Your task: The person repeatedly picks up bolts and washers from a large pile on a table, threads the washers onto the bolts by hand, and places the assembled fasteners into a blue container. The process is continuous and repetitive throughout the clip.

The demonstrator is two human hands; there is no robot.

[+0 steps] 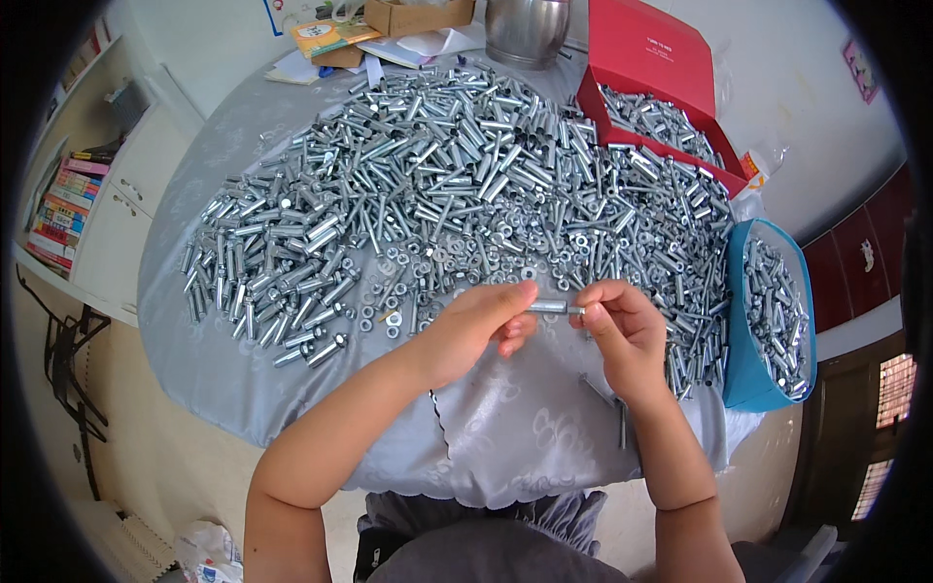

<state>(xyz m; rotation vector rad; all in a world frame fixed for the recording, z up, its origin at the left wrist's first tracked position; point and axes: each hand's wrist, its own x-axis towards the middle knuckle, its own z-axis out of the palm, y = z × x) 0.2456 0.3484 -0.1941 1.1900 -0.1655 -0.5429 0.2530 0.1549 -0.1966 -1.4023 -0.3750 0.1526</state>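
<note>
Over the near part of the table, both of my hands meet at one silver expansion bolt (pixel 549 306). My left hand (pixel 466 330) is closed on its sleeve end, thumb on top and fingers curled underneath. My right hand (pixel 630 335) pinches the other end between thumb and fingertips, partly hiding it. The bolt lies almost level between them. Just beyond my hands spreads a large heap of metal sleeves and bolts (pixel 466 155). Loose nuts and washers (pixel 394 319) are scattered along its near edge. Finished-looking bolts with sleeves (pixel 326 352) lie at the left.
An open red box (pixel 671 146) of bolts stands at the far right, and a blue bin (pixel 743 360) of similar parts at the right edge. Behind the heap are a metal pot (pixel 527 34), a cardboard box (pixel 420 16) and booklets (pixel 335 37). A grey cloth (pixel 224 360) covers the table.
</note>
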